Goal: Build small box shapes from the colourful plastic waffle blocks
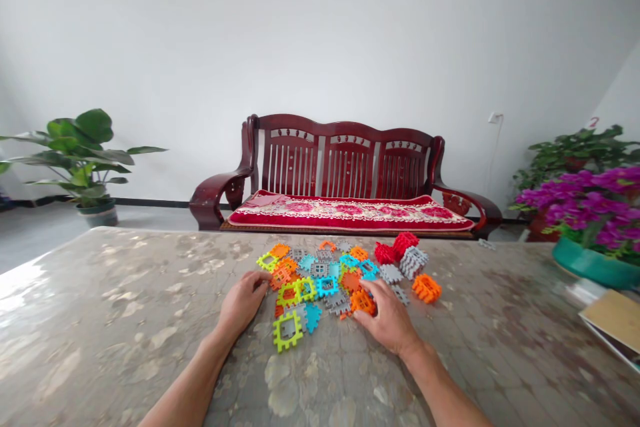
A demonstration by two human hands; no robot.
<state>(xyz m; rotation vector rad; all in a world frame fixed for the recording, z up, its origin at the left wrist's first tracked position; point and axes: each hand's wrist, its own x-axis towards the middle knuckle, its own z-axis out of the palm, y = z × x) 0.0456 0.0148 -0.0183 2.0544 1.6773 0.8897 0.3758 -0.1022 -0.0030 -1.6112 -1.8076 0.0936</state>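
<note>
A heap of flat plastic interlocking tiles in orange, green, blue and grey lies on the marbled table. My left hand rests at the heap's left edge, fingers curled against an orange tile. My right hand lies on the heap's right side, fingers bent over an orange tile. A lime-green tile sits nearest me between the hands. Built cubes stand behind: red, grey and orange.
A dark red wooden bench with a red cushion stands beyond the table. A leafy potted plant is at far left. At right sit a teal pot of purple flowers and a tan book on the table edge.
</note>
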